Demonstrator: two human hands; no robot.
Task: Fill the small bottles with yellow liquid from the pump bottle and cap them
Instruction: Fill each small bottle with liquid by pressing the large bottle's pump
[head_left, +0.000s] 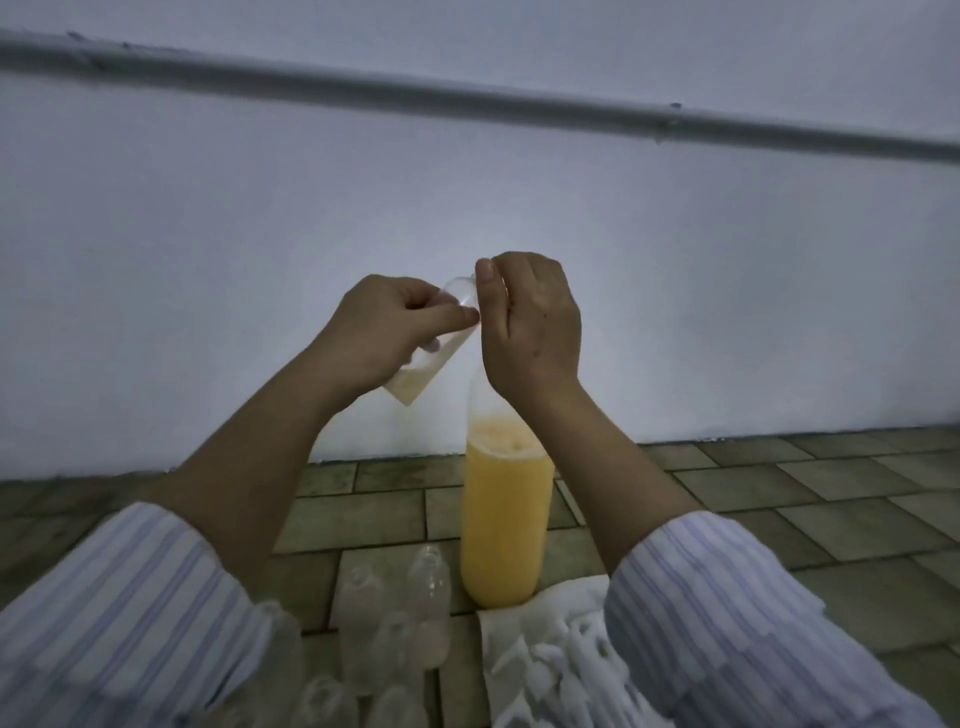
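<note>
My left hand (387, 332) grips a small clear bottle (421, 371), tilted with its neck up to the right and a little yellow liquid pooled in its lower end. My right hand (530, 325) is curled over the top of the tall pump bottle (506, 519), thumb up beside the small bottle's neck; the pump head is hidden under it. The pump bottle stands on the tiled floor, more than half full of yellow liquid. Several empty small clear bottles (428, 577) stand on the floor in front of it, to the left.
A white cloth (550, 649) with several small white caps on it lies at the pump bottle's right foot. A white wall with a grey pipe (467, 98) rises close behind. Striped sleeves cover both forearms at the frame's bottom.
</note>
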